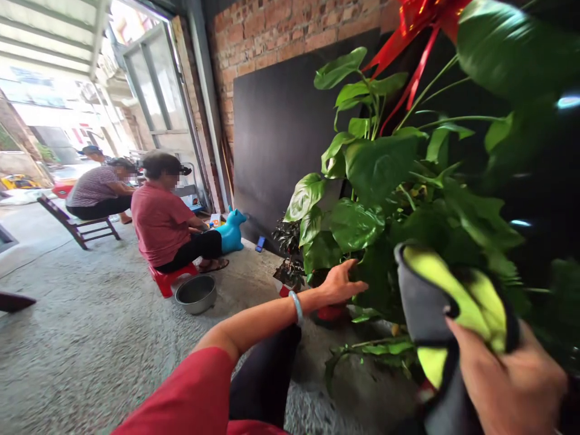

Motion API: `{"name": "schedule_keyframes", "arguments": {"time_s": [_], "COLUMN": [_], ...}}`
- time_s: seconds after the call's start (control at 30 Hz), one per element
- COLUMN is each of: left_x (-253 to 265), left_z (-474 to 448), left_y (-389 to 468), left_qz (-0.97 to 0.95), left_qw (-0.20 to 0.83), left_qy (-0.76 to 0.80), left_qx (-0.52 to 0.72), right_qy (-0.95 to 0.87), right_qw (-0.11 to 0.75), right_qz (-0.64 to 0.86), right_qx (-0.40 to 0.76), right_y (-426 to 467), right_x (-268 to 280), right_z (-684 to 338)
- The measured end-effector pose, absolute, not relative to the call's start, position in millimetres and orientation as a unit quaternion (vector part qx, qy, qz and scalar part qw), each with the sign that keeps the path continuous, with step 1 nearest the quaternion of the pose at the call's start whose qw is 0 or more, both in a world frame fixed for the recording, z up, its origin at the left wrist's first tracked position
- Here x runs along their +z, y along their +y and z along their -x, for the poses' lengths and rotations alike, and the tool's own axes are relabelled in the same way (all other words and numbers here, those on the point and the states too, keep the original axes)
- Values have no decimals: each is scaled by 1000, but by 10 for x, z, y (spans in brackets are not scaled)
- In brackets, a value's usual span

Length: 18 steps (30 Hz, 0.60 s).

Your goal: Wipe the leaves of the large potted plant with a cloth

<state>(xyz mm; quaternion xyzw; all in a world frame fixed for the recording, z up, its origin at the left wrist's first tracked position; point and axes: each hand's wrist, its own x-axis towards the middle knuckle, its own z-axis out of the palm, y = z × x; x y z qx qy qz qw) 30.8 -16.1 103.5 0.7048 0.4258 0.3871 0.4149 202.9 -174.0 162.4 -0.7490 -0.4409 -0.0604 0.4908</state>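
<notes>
My left hand [341, 284], with a pale bangle at its wrist, reaches to the lower leaves of a large potted plant. Its visible fingers are stretched apart at the edge of a broad green leaf [378, 275]; whether they touch it I cannot tell. On the right, my right hand [512, 377] is closed around a folded cleaning cloth [426, 302], grey on one side and yellow-green on the other. The cloth is held up in front of the foliage. A red ribbon bow [421, 30] hangs at the top of the plant.
A person in a red shirt [161, 220] sits on a red stool [170, 279], beside a metal basin [196, 294]. Behind are another seated person [95, 187], a wooden chair [81, 223] and a blue animal toy [232, 231]. A dark panel [290, 139] leans against the brick wall.
</notes>
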Motion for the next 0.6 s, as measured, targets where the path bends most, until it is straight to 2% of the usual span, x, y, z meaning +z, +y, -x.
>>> {"name": "schedule_keyframes", "arguments": {"time_s": [0.07,0.2,0.27,0.37,0.5,0.53,0.6], "left_x": [1007,953,915,875,876,883,896], "left_z": [-459,-521,-465,-416,-509,-537,-554], "left_y": [-61,72,103,115,63,40,-5], "left_qz": [-687,-643,-630,-610,-593,-591,-587], "left_qw": [433,478,498,516,536,541,545], "left_qy": [425,433,430,431,431,429,435], "left_qx": [400,413,412,419,418,416,411], "right_qy": [-443,-497,-485,-423,-408,-424,-454], "right_qw": [509,374,347,387,491,479,401], "right_qz": [735,782,798,816,769,769,795], "right_qx": [-67,41,82,74,-34,-28,32], "right_y": [-1451,-1272,-1435,-1725,-1602,-1489,-1285], "right_x": [1663,1255,1054,1103,1478,1493,1353], "right_z": [-1931,-1943,-2041,-2161,-2070,-2016,-1922]}}
